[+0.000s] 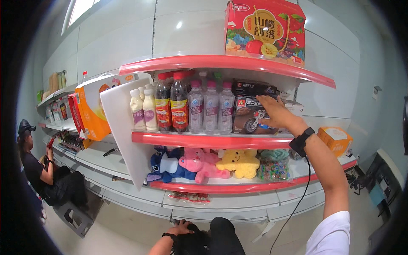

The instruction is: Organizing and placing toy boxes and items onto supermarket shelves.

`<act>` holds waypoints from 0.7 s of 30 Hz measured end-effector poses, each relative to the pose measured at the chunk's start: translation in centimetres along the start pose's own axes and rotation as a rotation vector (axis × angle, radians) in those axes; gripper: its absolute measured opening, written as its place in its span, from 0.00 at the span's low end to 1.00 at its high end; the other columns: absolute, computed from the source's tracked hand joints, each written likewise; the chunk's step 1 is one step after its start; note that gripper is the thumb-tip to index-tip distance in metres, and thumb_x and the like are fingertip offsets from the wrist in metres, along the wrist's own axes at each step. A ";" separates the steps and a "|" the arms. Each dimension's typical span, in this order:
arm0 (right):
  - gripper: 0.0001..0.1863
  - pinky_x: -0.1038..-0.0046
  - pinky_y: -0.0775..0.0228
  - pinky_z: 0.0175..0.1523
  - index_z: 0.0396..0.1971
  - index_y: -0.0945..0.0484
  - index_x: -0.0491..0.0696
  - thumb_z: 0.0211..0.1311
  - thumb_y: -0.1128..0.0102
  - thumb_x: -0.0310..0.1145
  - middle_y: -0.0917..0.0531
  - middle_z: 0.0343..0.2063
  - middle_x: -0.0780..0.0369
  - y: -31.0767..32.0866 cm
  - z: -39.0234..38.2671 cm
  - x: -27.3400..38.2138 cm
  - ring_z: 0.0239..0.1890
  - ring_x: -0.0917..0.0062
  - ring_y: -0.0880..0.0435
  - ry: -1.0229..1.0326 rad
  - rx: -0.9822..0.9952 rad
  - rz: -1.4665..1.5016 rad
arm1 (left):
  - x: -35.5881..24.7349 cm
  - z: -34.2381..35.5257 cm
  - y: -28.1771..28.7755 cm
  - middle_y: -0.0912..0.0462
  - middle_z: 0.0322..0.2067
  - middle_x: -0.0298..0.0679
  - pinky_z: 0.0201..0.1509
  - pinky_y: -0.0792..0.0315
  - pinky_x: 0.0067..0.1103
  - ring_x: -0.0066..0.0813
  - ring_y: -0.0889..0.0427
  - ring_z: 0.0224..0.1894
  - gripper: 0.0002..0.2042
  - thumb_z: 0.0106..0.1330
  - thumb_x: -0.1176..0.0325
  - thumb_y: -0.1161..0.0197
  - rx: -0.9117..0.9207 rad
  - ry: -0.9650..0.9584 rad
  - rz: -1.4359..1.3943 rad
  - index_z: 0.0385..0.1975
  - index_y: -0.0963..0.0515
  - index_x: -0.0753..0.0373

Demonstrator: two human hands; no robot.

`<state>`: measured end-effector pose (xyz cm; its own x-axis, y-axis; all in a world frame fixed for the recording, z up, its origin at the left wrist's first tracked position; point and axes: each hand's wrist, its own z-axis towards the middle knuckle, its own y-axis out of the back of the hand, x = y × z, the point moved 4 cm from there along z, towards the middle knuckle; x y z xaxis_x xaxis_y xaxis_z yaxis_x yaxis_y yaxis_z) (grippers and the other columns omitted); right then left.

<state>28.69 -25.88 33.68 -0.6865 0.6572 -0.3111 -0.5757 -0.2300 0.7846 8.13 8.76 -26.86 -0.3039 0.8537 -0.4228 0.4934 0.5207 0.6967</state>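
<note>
My right hand (278, 114) reaches up to the middle shelf, its fingers stretched out flat against the front of a black toy-vehicle box (245, 120). Another dark box (248, 88) lies on top of that one. Left of the boxes stand clear bottles with purple caps (211, 108), two cola bottles with red caps (179, 108) in front, and white-capped milky drink bottles (149, 111). Low down, my left hand (183, 228) rests on my dark-clothed leg with fingers apart, holding nothing. Black bands circle both wrists.
Plush toys (240, 164) and bagged sweets (274, 171) fill the shelf below. A red gift box (265, 32) stands on top. A white panel (123, 127) juts out at left. An orange box (334, 140) is at right. A cable (302, 195) hangs from my right wrist. Someone (51, 170) sits far left.
</note>
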 end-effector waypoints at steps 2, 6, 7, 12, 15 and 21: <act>0.38 0.46 0.52 0.65 0.59 0.40 0.44 0.46 0.34 0.36 0.36 0.58 0.52 0.6 -0.6 0.4 0.61 0.56 0.38 -0.018 -0.057 0.059 | 0.7 -0.3 0.0 0.58 0.67 0.48 0.68 0.57 0.48 0.56 0.61 0.69 0.39 0.48 0.37 0.39 -0.068 -0.074 -0.047 0.62 0.41 0.40; 0.32 0.56 0.44 0.62 0.52 0.36 0.44 0.44 0.34 0.26 0.33 0.48 0.52 2.3 -2.3 1.5 0.54 0.55 0.33 -0.026 -0.146 0.185 | 0.5 -1.5 0.5 0.57 0.67 0.50 0.68 0.57 0.45 0.53 0.60 0.69 0.39 0.48 0.37 0.38 -0.111 -0.095 -0.083 0.62 0.40 0.42; 0.31 0.58 0.42 0.61 0.50 0.35 0.43 0.43 0.34 0.24 0.33 0.46 0.53 2.4 -2.8 1.8 0.53 0.55 0.32 -0.041 -0.145 0.313 | 0.4 -1.4 0.5 0.55 0.66 0.51 0.68 0.56 0.45 0.53 0.59 0.69 0.40 0.49 0.39 0.38 -0.100 -0.107 -0.046 0.62 0.41 0.45; 0.29 0.62 0.37 0.55 0.46 0.31 0.41 0.37 0.36 0.22 0.26 0.45 0.53 2.1 -6.0 4.1 0.49 0.57 0.28 0.119 -0.250 0.128 | -6.2 -2.4 5.4 0.46 0.63 0.54 0.68 0.52 0.41 0.53 0.50 0.66 0.39 0.52 0.52 0.34 -0.469 -0.549 0.033 0.63 0.43 0.57; 0.27 0.63 0.37 0.54 0.43 0.29 0.41 0.35 0.35 0.24 0.25 0.43 0.54 2.3 -8.3 6.3 0.48 0.59 0.28 0.122 -0.299 0.098 | -17.3 -9.6 14.8 0.41 0.61 0.52 0.68 0.50 0.37 0.51 0.45 0.64 0.39 0.50 0.66 0.31 -0.803 -0.828 -0.030 0.63 0.45 0.62; 0.30 0.60 0.39 0.52 0.40 0.29 0.44 0.27 0.32 0.23 0.26 0.42 0.57 -0.6 -12.7 7.5 0.47 0.61 0.28 0.125 -0.402 0.029 | -32.6 -17.5 25.8 0.33 0.55 0.46 0.57 0.32 0.32 0.41 0.31 0.56 0.29 0.59 0.68 0.38 -0.803 -1.187 -0.598 0.59 0.42 0.65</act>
<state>18.22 -29.94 24.05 -0.7394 0.5597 -0.3743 -0.6658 -0.5249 0.5303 16.50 -5.75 15.04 0.6987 0.2439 -0.6725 -0.1290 0.9676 0.2169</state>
